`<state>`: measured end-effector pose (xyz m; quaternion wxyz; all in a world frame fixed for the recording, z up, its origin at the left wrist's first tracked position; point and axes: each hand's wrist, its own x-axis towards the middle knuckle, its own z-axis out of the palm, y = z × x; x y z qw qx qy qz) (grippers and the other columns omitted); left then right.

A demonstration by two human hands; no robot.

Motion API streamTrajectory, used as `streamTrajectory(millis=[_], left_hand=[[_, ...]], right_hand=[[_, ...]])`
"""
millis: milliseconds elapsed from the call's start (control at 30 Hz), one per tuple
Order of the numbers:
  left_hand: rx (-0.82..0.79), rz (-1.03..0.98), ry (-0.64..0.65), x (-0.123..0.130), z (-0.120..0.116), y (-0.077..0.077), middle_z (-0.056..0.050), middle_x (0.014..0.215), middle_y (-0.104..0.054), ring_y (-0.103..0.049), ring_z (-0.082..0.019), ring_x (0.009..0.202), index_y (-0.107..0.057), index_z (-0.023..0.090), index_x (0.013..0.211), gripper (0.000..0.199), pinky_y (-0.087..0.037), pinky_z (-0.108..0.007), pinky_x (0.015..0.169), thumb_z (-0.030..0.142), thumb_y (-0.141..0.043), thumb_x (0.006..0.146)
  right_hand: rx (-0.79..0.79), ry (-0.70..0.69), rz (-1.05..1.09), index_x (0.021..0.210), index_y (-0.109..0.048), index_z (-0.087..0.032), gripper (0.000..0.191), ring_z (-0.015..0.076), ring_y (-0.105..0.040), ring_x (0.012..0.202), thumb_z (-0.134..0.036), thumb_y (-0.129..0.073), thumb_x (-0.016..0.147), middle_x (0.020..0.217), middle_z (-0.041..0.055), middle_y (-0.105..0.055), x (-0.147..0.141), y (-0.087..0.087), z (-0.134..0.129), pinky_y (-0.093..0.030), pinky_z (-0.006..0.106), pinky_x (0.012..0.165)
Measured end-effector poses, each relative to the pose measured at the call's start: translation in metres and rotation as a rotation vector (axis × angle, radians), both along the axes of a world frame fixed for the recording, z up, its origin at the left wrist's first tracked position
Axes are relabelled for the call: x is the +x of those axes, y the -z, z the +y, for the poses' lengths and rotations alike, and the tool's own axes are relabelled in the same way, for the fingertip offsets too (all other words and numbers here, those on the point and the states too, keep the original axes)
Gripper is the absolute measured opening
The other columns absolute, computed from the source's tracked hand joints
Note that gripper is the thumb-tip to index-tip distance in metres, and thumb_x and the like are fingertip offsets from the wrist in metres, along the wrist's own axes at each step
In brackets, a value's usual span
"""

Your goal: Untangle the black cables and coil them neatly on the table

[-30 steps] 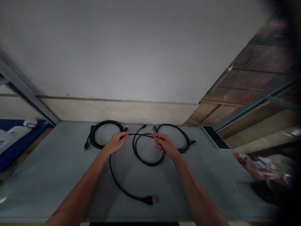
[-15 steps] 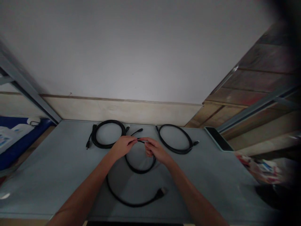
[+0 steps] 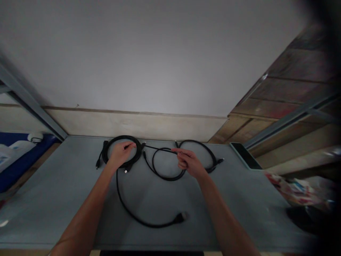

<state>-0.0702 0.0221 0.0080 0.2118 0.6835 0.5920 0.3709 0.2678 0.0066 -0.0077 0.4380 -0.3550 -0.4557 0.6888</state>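
My right hand (image 3: 188,161) pinches a thin black cable (image 3: 160,148) between thumb and forefinger, its other fingers curled. From there the cable runs nearly straight leftward to my left hand (image 3: 122,153), whose fingertips are closed on it above a coiled black cable (image 3: 106,156). The exact grip of the left fingertips is hard to see against the coil. Part of the held cable hangs in a loop on the table between the hands, near a small plug (image 3: 144,154). Partly behind my right hand lies another looped black cable (image 3: 210,151).
A single black cable (image 3: 145,223) curves across the front of the grey table (image 3: 66,199), with a wide plug at its right end. A phone-like slab (image 3: 246,156) lies at the right back edge. A wall (image 3: 149,71) rises behind, and metal posts (image 3: 34,103) flank the table.
My hands have moved apart, left hand leftward over the coil and right hand rightward. The cable between them is now drawn out, and its loop has shifted up and right.
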Motion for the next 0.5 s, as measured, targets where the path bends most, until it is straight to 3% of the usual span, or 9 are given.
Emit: streamTrajectory(millis=[100, 200, 367, 500], left_hand=[[-0.026, -0.045, -0.060, -0.011, 0.003, -0.002, -0.006, 0.095, -0.077, -0.069, -0.024, 0.091, -0.077, 0.018, 0.091, 0.038, -0.050, -0.033, 0.085, 0.047, -0.052, 0.089], [-0.056, -0.058, -0.077, -0.016, 0.003, -0.003, -0.006, 0.088, -0.076, -0.068, -0.023, 0.084, -0.076, 0.017, 0.089, 0.040, -0.050, -0.031, 0.077, 0.049, -0.052, 0.088], [-0.197, -0.105, 0.087, -0.008, 0.000, -0.001, -0.002, 0.062, -0.062, -0.055, -0.016, 0.053, -0.072, 0.016, 0.088, 0.041, -0.042, -0.026, 0.050, 0.050, -0.050, 0.088], [-0.337, -0.263, 0.210, 0.007, -0.008, 0.000, 0.004, 0.055, -0.051, -0.045, -0.012, 0.044, -0.065, 0.017, 0.111, 0.045, -0.035, -0.023, 0.042, 0.053, -0.050, 0.089]], right_hand=[[0.010, 0.079, -0.019, 0.107, -0.073, -0.017, 0.029, 0.0039, -0.019, 0.044, -0.029, -0.072, 0.081, 0.056, -0.0094, -0.026, 0.019, -0.003, 0.004, -0.014, 0.022, 0.044], [0.024, 0.161, -0.039, 0.104, -0.074, -0.017, 0.028, 0.0041, -0.020, 0.044, -0.028, -0.074, 0.079, 0.055, -0.0092, -0.027, 0.033, -0.005, 0.007, -0.015, 0.022, 0.043], [0.022, 0.283, -0.006, 0.105, -0.073, -0.018, 0.030, 0.0045, -0.020, 0.044, -0.029, -0.076, 0.077, 0.056, -0.0092, -0.028, 0.034, 0.001, 0.010, -0.017, 0.021, 0.041], [-0.026, 0.338, 0.090, 0.107, -0.072, -0.017, 0.035, 0.0040, -0.017, 0.045, -0.028, -0.077, 0.074, 0.057, -0.0097, -0.028, 0.018, 0.006, 0.011, -0.015, 0.020, 0.041]])
